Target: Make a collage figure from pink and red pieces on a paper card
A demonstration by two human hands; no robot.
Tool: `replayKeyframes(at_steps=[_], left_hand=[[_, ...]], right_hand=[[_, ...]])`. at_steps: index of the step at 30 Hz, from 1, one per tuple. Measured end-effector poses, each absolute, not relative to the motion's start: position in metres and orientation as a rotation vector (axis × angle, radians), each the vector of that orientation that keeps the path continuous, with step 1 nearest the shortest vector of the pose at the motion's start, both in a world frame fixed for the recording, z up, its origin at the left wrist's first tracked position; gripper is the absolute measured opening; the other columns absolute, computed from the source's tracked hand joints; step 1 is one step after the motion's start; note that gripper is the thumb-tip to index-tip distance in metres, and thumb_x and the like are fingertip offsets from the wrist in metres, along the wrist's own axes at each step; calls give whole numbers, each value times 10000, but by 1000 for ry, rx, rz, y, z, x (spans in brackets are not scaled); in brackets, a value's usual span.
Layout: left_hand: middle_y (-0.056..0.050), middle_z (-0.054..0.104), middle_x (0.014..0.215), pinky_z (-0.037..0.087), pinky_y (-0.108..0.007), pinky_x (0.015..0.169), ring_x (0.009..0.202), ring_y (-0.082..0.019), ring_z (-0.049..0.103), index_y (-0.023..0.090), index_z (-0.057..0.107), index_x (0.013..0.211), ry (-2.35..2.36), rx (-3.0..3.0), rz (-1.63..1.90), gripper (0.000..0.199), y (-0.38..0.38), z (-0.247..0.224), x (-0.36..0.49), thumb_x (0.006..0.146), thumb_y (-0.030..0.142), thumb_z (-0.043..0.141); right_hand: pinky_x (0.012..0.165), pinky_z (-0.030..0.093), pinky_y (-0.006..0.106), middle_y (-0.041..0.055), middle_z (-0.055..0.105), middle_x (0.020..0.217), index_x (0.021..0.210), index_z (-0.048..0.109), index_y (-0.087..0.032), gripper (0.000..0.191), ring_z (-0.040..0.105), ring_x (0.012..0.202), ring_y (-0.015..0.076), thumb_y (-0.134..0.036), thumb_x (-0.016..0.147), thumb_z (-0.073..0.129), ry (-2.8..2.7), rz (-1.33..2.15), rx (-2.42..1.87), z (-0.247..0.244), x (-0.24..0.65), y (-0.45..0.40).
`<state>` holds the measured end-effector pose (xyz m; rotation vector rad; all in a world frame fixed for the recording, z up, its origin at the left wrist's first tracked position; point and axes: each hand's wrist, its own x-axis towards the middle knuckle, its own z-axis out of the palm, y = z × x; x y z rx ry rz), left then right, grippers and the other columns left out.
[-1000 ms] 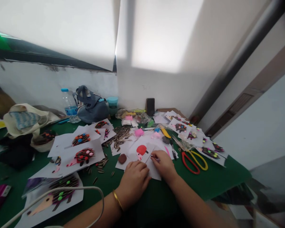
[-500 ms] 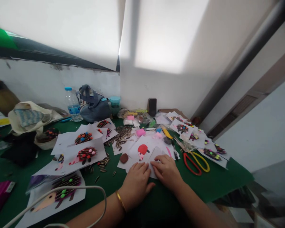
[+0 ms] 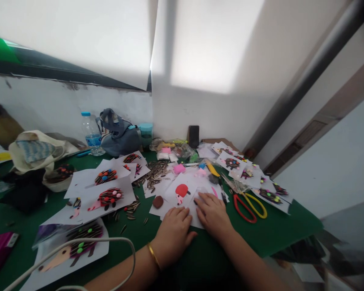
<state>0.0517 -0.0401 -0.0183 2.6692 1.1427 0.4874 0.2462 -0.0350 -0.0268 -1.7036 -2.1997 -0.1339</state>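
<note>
My left hand (image 3: 174, 228) lies palm down at the near edge of a white sheet of paper (image 3: 171, 194), thumb apart and fingers stretched out. Beside it, my right hand (image 3: 214, 214) rests flat on the paper with its fingers extended. A small dark bit (image 3: 195, 202) shows by the right fingertips; whether they press on it I cannot tell. Just beyond both hands, a little hedgehog figure (image 3: 182, 189) with a red clay body and pink face sits on the paper. To the left is a brown lump of clay (image 3: 158, 201).
Scissors (image 3: 245, 208) with red and yellow handles lie at right, near more hedgehog pictures (image 3: 269, 197). Sunflower seeds (image 3: 156, 171) are scattered behind the paper. Finished pictures (image 3: 111, 196) overlap at left, and a white cable (image 3: 109, 239) crosses in front.
My right hand has slid slightly right, away from the left hand, and the dark bit by its fingertips now shows. My left hand stays nearly where it was.
</note>
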Motion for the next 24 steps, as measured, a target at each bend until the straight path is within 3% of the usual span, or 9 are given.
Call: replayKeyframes(at_steps=[5, 10, 16, 24], left_hand=[[-111, 605, 1302, 403, -503, 1045, 1205, -311, 522, 182, 614, 1189, 1140, 2665, 508, 425, -40, -20, 52, 811, 361, 693], [-110, 614, 1281, 413, -499, 1038, 1203, -312, 523, 184, 622, 1167, 1140, 2676, 503, 404, -39, -20, 52, 812, 363, 693], [-111, 614, 1283, 421, -494, 1028, 1189, -312, 531, 180, 624, 1170, 1143, 2691, 496, 400, -39, -19, 52, 823, 370, 679], [-103, 614, 1273, 419, -483, 1022, 1172, -305, 529, 183, 618, 1170, 1140, 2698, 492, 399, -39, -17, 52, 822, 367, 680]], right_hand=[[1014, 346, 466, -18, 501, 1446, 1239, 617, -363, 347, 427, 1302, 270, -347, 906, 520, -2349, -61, -1602, -28, 249, -38], [1007, 350, 511, 29, 446, 1490, 1334, 550, -321, 423, 396, 1336, 299, -383, 920, 488, -2310, -89, -1750, -29, 252, -41], [1020, 338, 530, 6, 390, 1525, 1349, 530, -343, 438, 355, 1373, 298, -397, 917, 485, -2341, -81, -1739, -30, 255, -44], [985, 368, 498, 5, 505, 1444, 1196, 658, -343, 315, 422, 1326, 289, -341, 908, 532, -2202, -40, -1757, -34, 258, -33]])
